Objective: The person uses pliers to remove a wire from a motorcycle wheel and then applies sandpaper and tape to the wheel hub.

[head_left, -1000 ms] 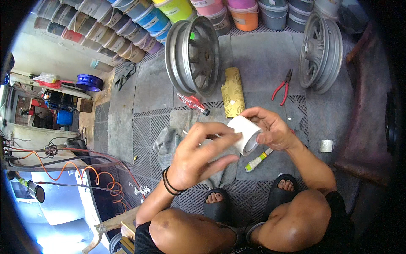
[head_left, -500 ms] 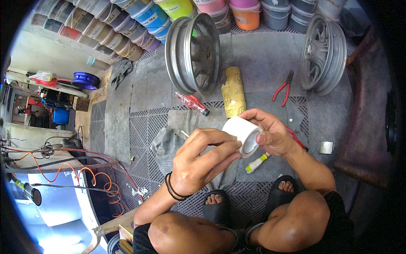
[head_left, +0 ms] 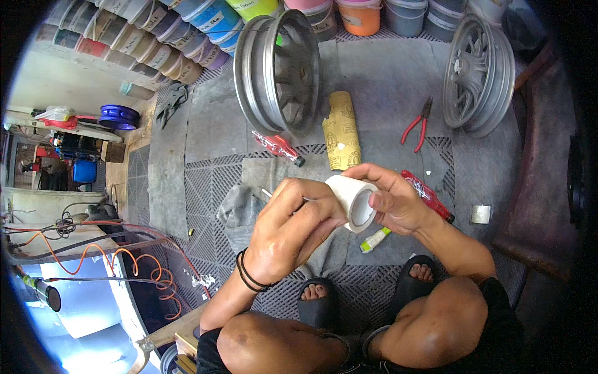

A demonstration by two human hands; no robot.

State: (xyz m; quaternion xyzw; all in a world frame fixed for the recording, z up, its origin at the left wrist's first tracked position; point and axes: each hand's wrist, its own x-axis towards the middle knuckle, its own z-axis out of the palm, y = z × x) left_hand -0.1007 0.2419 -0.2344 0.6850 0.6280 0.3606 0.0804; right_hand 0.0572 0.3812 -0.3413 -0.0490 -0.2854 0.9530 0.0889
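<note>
A wide roll of white tape [head_left: 344,192] is held up in front of my knees, its hollow core tilted toward the lower right. My right hand [head_left: 397,202] grips it from the right, thumb at the core's rim and fingers over the far side. My left hand [head_left: 294,218], with dark bands at the wrist, has its fingertips pinched together at the roll's left edge; any loose tape end there is too small to make out. Beyond the roll lies a tube of tan printed paper [head_left: 341,134]. Red-handled pliers [head_left: 416,128] rest farther right.
Two bare metal wheel rims [head_left: 266,75] [head_left: 468,71] stand at the far side. Red bottle-like items [head_left: 277,148] [head_left: 428,194], a grey cloth [head_left: 235,215] and a small white roll [head_left: 481,214] lie on the mats. Lidded buckets [head_left: 359,17] line the back; an orange coiled hose [head_left: 129,254] hangs left.
The tape roll has shifted slightly left in my hands. My left fingers have curled in from lying along its side to a pinch at its edge. My right hand keeps its hold.
</note>
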